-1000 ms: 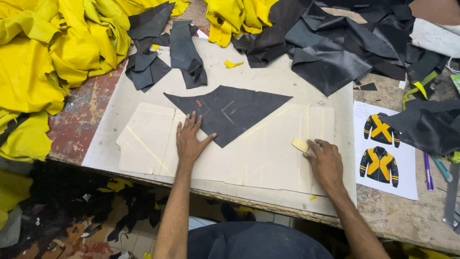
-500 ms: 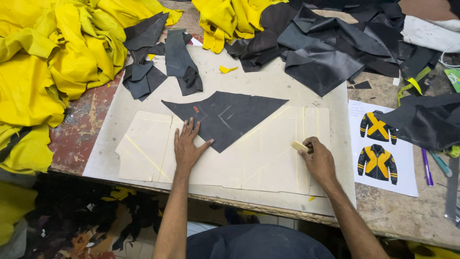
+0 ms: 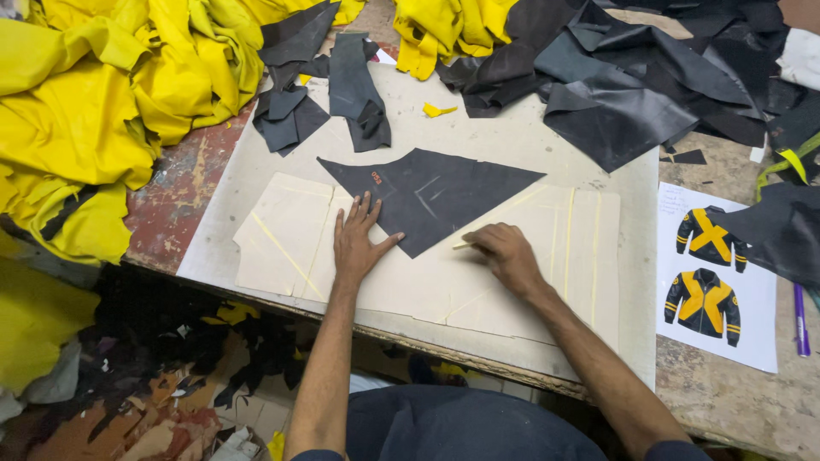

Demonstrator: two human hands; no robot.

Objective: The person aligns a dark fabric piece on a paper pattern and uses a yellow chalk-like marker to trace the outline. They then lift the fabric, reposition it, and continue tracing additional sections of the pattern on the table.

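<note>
A dark triangular leather piece (image 3: 436,195) lies on pale card patterns (image 3: 444,273) spread over a beige board (image 3: 512,137). My left hand (image 3: 359,243) lies flat, fingers spread, pressing the leather's lower left edge. My right hand (image 3: 504,252) is at the leather's lower right edge, closed on a small pale marking chalk (image 3: 462,246) whose tip touches the edge.
Yellow leather (image 3: 94,111) is heaped at the left and top. Black leather scraps (image 3: 632,77) pile up at the top right, with smaller ones (image 3: 325,94) near the board's top left. A sheet with two jacket drawings (image 3: 709,273) and a purple pen (image 3: 800,320) lie at the right.
My right hand has moved left from the card pattern's right part to the leather's lower edge with the chalk. My left hand has stayed on the leather.
</note>
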